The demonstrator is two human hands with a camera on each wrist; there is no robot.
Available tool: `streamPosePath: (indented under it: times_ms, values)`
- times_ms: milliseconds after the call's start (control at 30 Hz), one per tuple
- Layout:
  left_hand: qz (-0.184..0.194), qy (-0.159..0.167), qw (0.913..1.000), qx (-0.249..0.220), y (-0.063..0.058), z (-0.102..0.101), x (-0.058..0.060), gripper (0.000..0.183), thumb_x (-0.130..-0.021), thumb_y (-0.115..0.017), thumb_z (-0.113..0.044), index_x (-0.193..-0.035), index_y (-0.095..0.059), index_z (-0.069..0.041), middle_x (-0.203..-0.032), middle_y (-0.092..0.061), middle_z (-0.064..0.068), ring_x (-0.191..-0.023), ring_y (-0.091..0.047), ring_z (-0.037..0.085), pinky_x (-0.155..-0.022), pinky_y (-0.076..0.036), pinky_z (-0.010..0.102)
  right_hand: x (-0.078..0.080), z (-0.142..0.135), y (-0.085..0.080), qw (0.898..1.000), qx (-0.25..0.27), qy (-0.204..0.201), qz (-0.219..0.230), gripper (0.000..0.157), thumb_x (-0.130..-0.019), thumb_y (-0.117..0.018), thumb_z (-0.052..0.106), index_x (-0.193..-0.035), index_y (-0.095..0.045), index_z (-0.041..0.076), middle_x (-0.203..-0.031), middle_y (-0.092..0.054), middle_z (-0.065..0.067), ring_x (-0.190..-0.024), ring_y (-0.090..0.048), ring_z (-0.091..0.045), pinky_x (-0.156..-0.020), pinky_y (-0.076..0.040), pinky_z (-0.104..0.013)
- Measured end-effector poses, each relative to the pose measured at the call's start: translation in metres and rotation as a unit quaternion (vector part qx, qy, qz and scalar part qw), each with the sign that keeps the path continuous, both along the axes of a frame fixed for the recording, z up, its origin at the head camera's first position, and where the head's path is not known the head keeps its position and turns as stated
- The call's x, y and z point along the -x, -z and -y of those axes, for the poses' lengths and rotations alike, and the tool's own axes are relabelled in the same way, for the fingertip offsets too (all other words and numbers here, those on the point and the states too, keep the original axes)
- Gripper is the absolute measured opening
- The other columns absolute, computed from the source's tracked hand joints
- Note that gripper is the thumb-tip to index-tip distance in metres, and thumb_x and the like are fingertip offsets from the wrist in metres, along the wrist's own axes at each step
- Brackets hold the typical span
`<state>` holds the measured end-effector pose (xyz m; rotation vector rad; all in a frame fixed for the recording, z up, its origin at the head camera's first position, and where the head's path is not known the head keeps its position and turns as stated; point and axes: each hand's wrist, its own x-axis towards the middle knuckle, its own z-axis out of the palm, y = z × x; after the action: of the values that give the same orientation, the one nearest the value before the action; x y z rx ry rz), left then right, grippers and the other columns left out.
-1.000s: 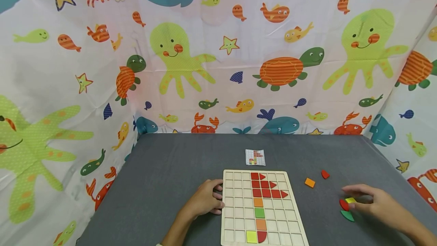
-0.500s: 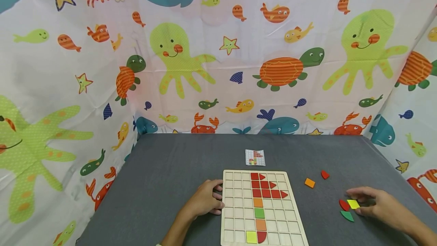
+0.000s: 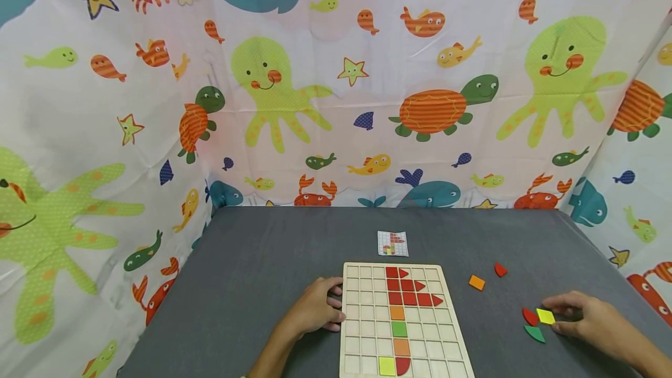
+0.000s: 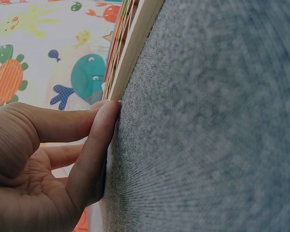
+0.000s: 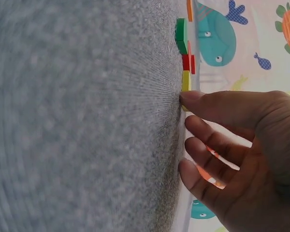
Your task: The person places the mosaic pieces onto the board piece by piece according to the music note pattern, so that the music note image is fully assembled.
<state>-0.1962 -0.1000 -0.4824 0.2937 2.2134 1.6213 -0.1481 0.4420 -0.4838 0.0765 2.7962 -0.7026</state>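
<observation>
The wooden grid board (image 3: 367,314) lies on the grey table. Red squares and triangles (image 3: 409,298), orange and green squares (image 3: 399,329), a yellow square (image 3: 387,366) and a red quarter-round sit in its cells. My left hand (image 3: 315,306) rests its fingertips against the board's left edge (image 4: 130,53). To the right, my right hand (image 3: 593,322) pinches a yellow square tile (image 3: 546,316) between thumb and index finger; its thumb (image 5: 193,100) touches the tile in the right wrist view. Beside that tile lie a red rounded tile (image 3: 529,317) and a green rounded tile (image 3: 535,333).
A small printed card (image 3: 392,244) with a coloured grid pattern lies behind the board. Between board and right hand are a loose orange square (image 3: 476,282) and a red rounded tile (image 3: 500,270). A sea-animal curtain (image 3: 315,98) encloses the table's back and sides.
My right hand has moved slightly right and nearer, and the yellow square has slid with it, away from the red and green tiles. My left hand stays at the board's edge.
</observation>
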Motion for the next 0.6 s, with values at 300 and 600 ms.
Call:
streamPosePath:
  times_ms: [300,600]
  values:
    - [-0.003,0.001,1.0,0.002,0.0007,-0.0008,0.0005,0.077,-0.081,-0.077,0.018,-0.152,-0.051,0.004,-0.125,-0.055,0.015,-0.101,-0.064,0.025,-0.062,-0.068,0.037,0.0002,0.0045,0.0018,1.0,-0.008,0.012,-0.001,0.034,-0.087,-0.084,0.014,-0.117,-0.076,0.0,-0.106,-0.07,-0.005,-0.091,-0.058,-0.021,-0.074,-0.055,-0.038]
    - [-0.001,0.0,1.0,0.004,0.0001,-0.0002,-0.0003,0.077,-0.081,-0.077,0.018,-0.152,-0.05,0.004,-0.125,-0.055,0.016,-0.1,-0.064,0.025,-0.062,-0.068,0.036,0.0007,0.0085,0.0021,1.0,-0.012,-0.001,-0.015,0.037,-0.091,-0.083,0.026,-0.117,-0.077,0.0,-0.101,-0.068,0.001,-0.088,-0.056,-0.018,-0.066,-0.047,-0.028]
